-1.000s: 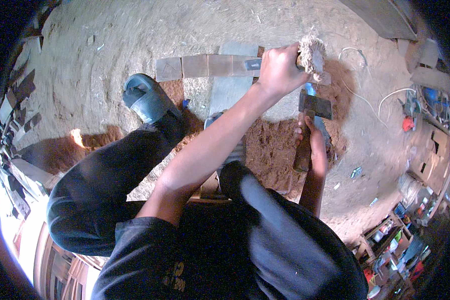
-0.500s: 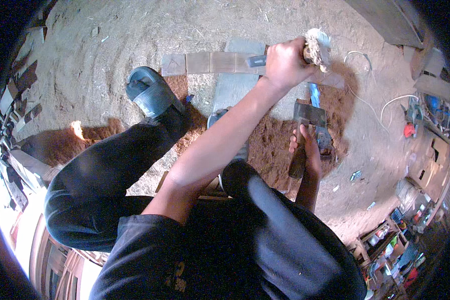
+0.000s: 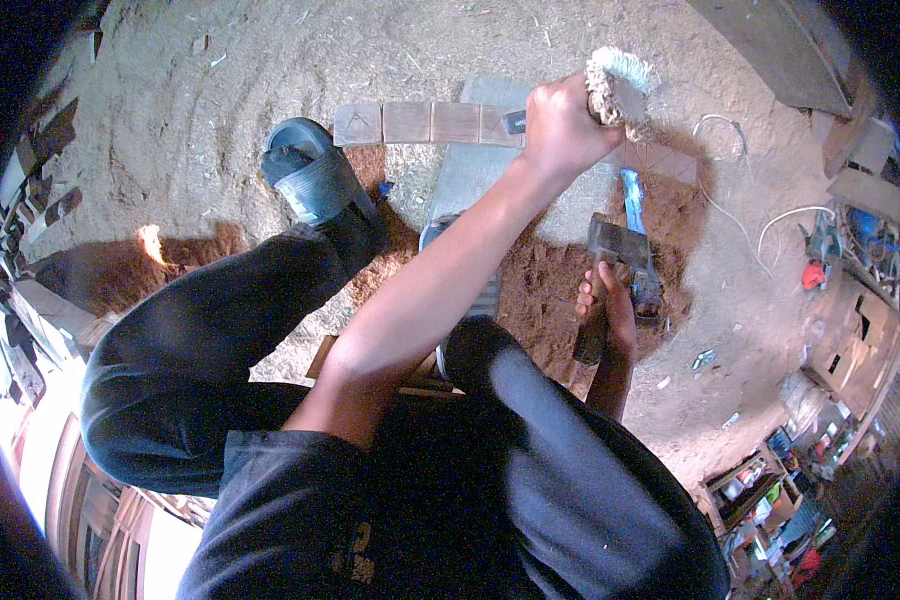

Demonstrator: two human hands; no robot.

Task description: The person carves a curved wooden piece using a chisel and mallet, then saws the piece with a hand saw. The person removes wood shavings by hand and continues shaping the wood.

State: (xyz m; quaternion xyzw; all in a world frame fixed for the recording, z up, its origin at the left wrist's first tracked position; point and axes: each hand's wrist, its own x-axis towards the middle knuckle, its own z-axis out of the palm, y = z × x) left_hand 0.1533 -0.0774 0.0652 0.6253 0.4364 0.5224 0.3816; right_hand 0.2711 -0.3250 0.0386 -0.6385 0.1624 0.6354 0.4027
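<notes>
In the head view, my left hand is closed around an object with a frayed, whitish end, possibly a worn tool handle. It hovers over a row of square wooden pieces, lying across a grey board. Beside that fist a small dark metal piece shows, partly hidden. My right hand grips a hammer by its wooden handle, with the broad dark head uppermost. A narrow blue object shows just beyond the hammer head.
My sandalled foot rests left of the board on the dusty ground, among reddish shavings. A white cord curls to the right. Cluttered tools and crates line the right edge; wood scraps lie along the left.
My right hand and hammer have moved down and slightly left. The left fist stays near the same place, a little higher in view, while the view of the ground has shifted slightly.
</notes>
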